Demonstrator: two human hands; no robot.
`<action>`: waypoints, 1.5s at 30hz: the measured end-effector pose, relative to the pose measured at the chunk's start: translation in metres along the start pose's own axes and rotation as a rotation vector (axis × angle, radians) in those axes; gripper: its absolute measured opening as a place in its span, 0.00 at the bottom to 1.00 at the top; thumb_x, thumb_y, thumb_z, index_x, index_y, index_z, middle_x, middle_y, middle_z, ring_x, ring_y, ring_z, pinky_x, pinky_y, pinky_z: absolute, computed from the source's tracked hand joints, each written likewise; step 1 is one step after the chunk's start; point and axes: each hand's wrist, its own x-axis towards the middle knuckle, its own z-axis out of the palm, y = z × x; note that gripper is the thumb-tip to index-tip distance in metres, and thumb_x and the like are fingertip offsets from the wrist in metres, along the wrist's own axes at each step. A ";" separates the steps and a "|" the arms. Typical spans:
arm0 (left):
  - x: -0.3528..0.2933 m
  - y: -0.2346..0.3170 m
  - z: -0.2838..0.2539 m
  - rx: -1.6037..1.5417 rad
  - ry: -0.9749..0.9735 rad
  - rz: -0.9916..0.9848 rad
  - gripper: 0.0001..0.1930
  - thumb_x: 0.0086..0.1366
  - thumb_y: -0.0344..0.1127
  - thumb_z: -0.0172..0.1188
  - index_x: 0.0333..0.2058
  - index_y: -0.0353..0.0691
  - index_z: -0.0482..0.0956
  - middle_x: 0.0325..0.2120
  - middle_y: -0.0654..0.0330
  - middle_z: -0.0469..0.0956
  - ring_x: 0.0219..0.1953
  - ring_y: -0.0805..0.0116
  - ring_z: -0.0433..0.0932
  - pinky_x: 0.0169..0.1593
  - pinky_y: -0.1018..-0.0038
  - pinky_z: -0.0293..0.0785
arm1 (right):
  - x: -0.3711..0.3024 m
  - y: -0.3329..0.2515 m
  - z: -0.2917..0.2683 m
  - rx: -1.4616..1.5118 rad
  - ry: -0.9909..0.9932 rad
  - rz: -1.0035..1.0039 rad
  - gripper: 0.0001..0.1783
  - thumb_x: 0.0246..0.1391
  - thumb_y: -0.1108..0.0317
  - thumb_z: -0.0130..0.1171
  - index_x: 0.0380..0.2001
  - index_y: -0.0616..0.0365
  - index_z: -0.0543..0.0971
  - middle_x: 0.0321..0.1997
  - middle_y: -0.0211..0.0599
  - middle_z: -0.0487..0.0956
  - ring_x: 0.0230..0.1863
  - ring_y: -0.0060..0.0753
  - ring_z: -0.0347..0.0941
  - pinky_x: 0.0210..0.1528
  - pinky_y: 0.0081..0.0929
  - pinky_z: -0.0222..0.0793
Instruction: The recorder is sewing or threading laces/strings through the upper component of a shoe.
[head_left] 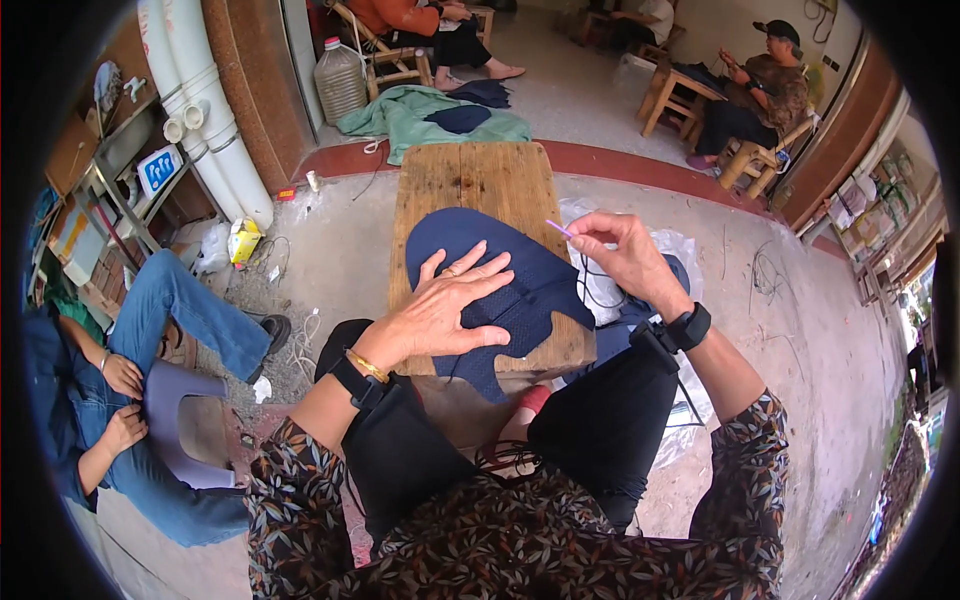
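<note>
A navy fabric piece (pixel 455 232), rounded at its far end and cut out at its near right, lies over a wooden bench (pixel 475 175) in front of me. My left hand (pixel 450 305) rests flat on it, fingers spread. To the right, above the bench edge, my right hand (pixel 622 255) pinches a thin purple rod (pixel 559 230) between thumb and fingers; its exact kind is too small to tell. A dark cord (pixel 590 285) hangs below that hand, beside the fabric's right edge. Whether it is tied to the rod or the fabric is hidden.
Clear plastic sheeting (pixel 680 245) with more navy fabric lies right of the bench. At left a person in jeans (pixel 195 310) sits on a grey plastic stool (pixel 175 410). Beyond the bench are a green cloth (pixel 400 110), a large plastic jug (pixel 341 80) and several seated people.
</note>
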 end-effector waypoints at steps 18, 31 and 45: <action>-0.007 0.010 -0.001 0.067 -0.006 -0.062 0.52 0.51 0.68 0.70 0.70 0.47 0.65 0.76 0.56 0.51 0.78 0.51 0.43 0.73 0.39 0.35 | -0.018 0.003 0.047 -0.525 -0.157 -0.225 0.07 0.55 0.75 0.62 0.35 0.66 0.75 0.36 0.55 0.77 0.43 0.59 0.76 0.47 0.45 0.72; 0.000 -0.005 -0.008 0.052 -0.071 0.035 0.53 0.48 0.65 0.74 0.70 0.52 0.65 0.76 0.59 0.51 0.78 0.52 0.43 0.73 0.38 0.34 | -0.026 0.016 0.010 -0.390 -0.174 -0.083 0.05 0.59 0.75 0.57 0.35 0.69 0.76 0.36 0.57 0.77 0.39 0.62 0.76 0.44 0.46 0.72; -0.025 -0.011 -0.035 0.059 0.079 -0.098 0.55 0.45 0.65 0.73 0.67 0.38 0.67 0.70 0.52 0.63 0.76 0.54 0.52 0.75 0.47 0.40 | -0.041 -0.033 -0.008 -0.289 -0.146 0.076 0.06 0.54 0.79 0.65 0.35 0.68 0.81 0.31 0.43 0.79 0.30 0.37 0.79 0.34 0.29 0.75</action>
